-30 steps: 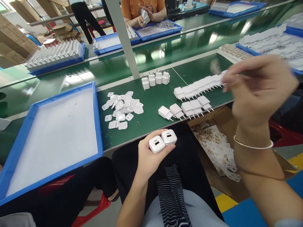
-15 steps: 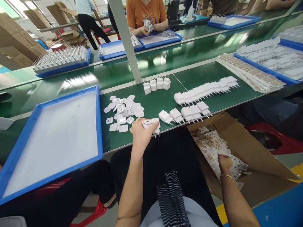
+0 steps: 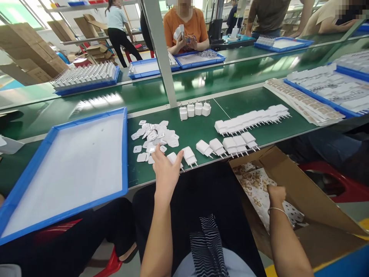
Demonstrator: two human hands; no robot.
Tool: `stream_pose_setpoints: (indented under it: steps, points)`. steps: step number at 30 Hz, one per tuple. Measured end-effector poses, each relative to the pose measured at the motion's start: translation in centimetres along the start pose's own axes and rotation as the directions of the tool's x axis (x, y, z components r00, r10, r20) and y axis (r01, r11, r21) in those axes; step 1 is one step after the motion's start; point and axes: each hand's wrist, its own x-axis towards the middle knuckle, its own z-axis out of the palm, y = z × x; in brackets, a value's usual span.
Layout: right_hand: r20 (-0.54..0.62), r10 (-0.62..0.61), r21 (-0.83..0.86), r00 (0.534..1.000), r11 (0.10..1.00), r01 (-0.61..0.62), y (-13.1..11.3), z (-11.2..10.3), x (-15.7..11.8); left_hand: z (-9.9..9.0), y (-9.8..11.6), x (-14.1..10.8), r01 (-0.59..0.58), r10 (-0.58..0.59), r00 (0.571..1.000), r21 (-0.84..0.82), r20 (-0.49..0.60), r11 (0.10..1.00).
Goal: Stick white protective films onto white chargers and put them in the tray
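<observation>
My left hand (image 3: pixel 166 171) is over the front edge of the green bench, thumb and index finger apart. Between them lies a white plug adapter (image 3: pixel 172 157), partly hidden by the hand, with a prong showing. The index fingertip reaches the near side of a pile of small white plastic caps (image 3: pixel 155 134). Just right of the thumb lies another white plug adapter (image 3: pixel 189 156), prongs toward me. Down at the right, my right hand (image 3: pixel 276 195) is closed in a fist above an open cardboard box (image 3: pixel 311 196); whatever it may hold is hidden.
A blue-rimmed tray (image 3: pixel 124 150) stands left of the caps. Adapters form a long row (image 3: pixel 250 120), with several more in front and a small group (image 3: pixel 194 110) behind. Label sheets (image 3: pixel 302 102) lie at right. A metal post (image 3: pixel 161 54) rises mid-bench; a person in orange (image 3: pixel 186 29) sits opposite.
My left hand has let go of the adapter it was gripping, which now lies on the bench, and its fingers have spread toward the caps. The right fist has stayed over the box, turning slightly.
</observation>
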Motion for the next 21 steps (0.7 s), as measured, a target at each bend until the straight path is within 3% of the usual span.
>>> stream_pose_setpoints:
  steps: [2,4,6,8,9,10,11,12,14,15,16,18,21]
  points:
    - [-0.239,0.005,0.117,0.971,0.993,0.024,-2.2,-1.0,0.3,-0.4,-0.3,-0.3,0.002,-0.003,1.0,-0.041,-0.01,0.999]
    - [-0.451,-0.022,0.22,0.892,0.966,0.135,-5.4,-2.5,0.7,-0.7,-0.4,-0.6,0.009,-0.01,1.0,-0.086,-0.009,0.996]
    - [-0.583,-0.099,0.263,0.807,0.916,0.303,-9.7,-4.2,0.9,-0.8,-0.5,-1.0,0.012,-0.012,1.0,-0.105,-0.002,0.994]
    - [-0.633,-0.213,0.264,0.744,0.844,0.467,-15.0,-5.7,0.9,-0.7,-0.4,-1.3,-0.001,0.002,1.0,-0.113,0.01,0.994]
    - [-0.608,-0.334,0.261,0.72,0.772,0.579,-17.9,-6.2,0.7,-0.6,-0.3,-1.4,-0.012,0.015,1.0,-0.123,0.022,0.992]
    - [-0.494,-0.567,0.29,0.659,0.607,0.74,-20.9,-6.4,0.5,-0.4,-0.2,-1.4,-0.023,0.028,0.999,-0.139,0.035,0.99]
    - [-0.314,-0.771,0.32,0.554,0.464,0.826,-23.9,-6.2,0.3,-0.2,-0.1,-1.5,-0.031,0.039,0.998,-0.158,0.047,0.987]
    - [-0.152,-0.879,0.33,0.453,0.387,0.861,-26.7,-5.7,0.1,0.1,0.0,-1.5,-0.036,0.046,0.997,-0.174,0.056,0.984]
    - [0.029,-0.935,0.327,0.354,0.344,0.88,-31.7,-3.9,-0.3,0.5,0.3,-1.4,-0.041,0.054,0.997,-0.194,0.061,0.98]
    - [0.212,-0.921,0.279,0.327,0.378,0.883,-33.8,-2.7,-0.4,0.7,0.3,-1.4,-0.045,0.058,0.997,-0.2,0.06,0.979]
    - [0.366,-0.869,0.225,0.334,0.431,0.874,-35.4,-1.5,-0.4,0.8,0.4,-1.3,-0.052,0.066,0.996,-0.206,0.061,0.977]
    - [0.459,-0.822,0.199,0.337,0.465,0.863,-37.6,0.7,-0.2,0.9,0.3,-1.3,-0.07,0.087,0.994,-0.229,0.067,0.971]
    - [0.459,-0.809,0.226,0.366,0.505,0.833,-38.6,2.6,0.6,0.7,-0.3,-1.4,-0.085,0.107,0.992,-0.269,0.068,0.959]
